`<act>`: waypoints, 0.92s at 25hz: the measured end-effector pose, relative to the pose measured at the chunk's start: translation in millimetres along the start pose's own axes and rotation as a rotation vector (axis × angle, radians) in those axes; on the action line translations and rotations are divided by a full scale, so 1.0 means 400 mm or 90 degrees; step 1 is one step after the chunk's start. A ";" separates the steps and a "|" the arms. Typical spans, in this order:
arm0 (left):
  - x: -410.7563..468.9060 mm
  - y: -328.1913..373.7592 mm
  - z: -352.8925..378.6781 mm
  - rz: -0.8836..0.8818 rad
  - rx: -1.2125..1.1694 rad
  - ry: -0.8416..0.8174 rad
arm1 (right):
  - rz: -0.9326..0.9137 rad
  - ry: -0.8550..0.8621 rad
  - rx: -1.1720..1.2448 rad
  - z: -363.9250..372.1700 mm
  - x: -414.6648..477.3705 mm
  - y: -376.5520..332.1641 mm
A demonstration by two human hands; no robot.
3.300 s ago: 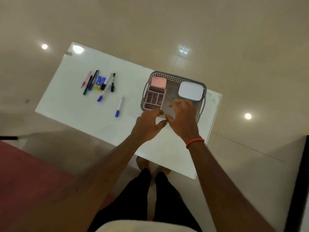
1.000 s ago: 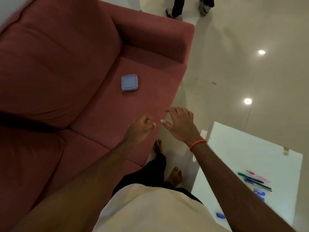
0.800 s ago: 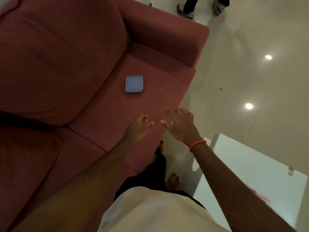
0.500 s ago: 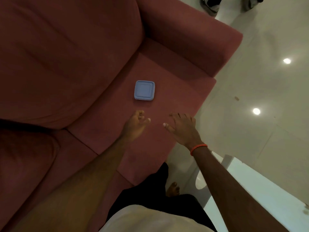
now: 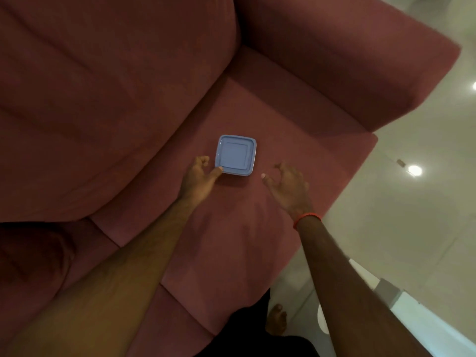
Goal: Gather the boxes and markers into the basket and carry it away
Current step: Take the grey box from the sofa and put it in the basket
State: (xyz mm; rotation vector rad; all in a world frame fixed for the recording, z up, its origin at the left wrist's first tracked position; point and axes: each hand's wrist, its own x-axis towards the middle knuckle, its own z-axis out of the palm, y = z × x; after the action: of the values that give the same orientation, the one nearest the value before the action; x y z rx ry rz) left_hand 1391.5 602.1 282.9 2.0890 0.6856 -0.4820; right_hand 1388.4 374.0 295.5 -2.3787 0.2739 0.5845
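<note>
Illumination: dim, warm. Lamp reflections glare on the glossy floor [image 5: 415, 170] (right side). The sofa [image 5: 128, 99] renders dark; soft shadow beside the box [image 5: 235, 155]; edges bend, forearms blur.

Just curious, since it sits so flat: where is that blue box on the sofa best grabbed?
Likely take the blue box by its left and right edges, from above: it lies flat on the sofa, rim protruding. The left hand touches its near corner.

Box [image 5: 235, 155] on sofa [image 5: 283, 117] — perhaps against left hand [image 5: 198, 179]
</note>
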 end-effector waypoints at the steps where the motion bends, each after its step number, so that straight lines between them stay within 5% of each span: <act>1: 0.028 -0.010 0.003 -0.005 -0.003 -0.001 | -0.008 -0.007 0.008 0.015 0.026 -0.001; 10: 0.111 -0.005 0.077 0.012 -0.062 -0.098 | 0.039 -0.195 0.237 0.147 0.119 -0.065; 15: 0.063 0.004 0.067 0.052 -0.067 -0.098 | 0.025 -0.004 0.184 0.134 0.048 -0.058; 23: -0.181 0.049 0.064 0.087 -0.063 -0.096 | 0.050 0.094 0.242 0.033 -0.188 0.003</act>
State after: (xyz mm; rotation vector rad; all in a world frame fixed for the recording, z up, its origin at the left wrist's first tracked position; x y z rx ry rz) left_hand 1345.7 550.2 321.3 1.9690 0.4665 -0.5129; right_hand 1317.5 384.8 321.5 -2.0497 0.4988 0.3534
